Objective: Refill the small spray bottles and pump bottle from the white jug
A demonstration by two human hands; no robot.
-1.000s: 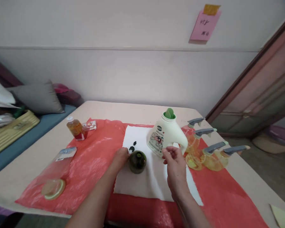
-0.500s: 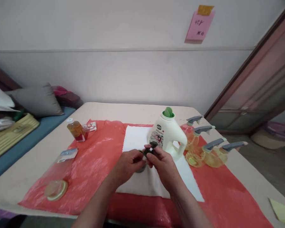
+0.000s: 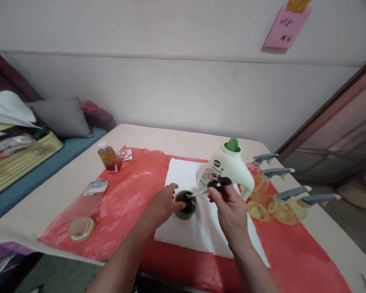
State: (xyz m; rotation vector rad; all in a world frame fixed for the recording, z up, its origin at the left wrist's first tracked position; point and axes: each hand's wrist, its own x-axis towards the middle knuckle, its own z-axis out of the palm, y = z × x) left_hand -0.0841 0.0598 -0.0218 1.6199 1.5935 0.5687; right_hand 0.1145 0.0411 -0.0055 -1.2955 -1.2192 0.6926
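Note:
My right hand (image 3: 232, 207) grips a dark green spray head (image 3: 220, 183) between thumb and fingers. Its pale dip tube (image 3: 199, 193) points left, with the end at the mouth of a round dark green bottle (image 3: 185, 209); I cannot tell whether it is inside. The bottle stands on a white cloth (image 3: 205, 240). Beside it, my left hand (image 3: 160, 205) has its fingers spread, the thumb overlapping the bottle's left side. Just behind my right hand stands a big cream jug (image 3: 232, 165) with a green scoop (image 3: 232, 145) in its mouth.
Several yellowish spray bottles (image 3: 285, 209) with grey heads stand at the right on a red plastic sheet (image 3: 131, 183). Left are an amber liquid bottle (image 3: 109, 158), a small printed packet (image 3: 125, 155), a clear bag (image 3: 90, 203) and a round lid-like piece (image 3: 81, 228). A wall backs the table.
The spray head has come up off the bottle, showing its tube, as my right hand moved right. My left hand has let go of it and spread its fingers. The view has shifted.

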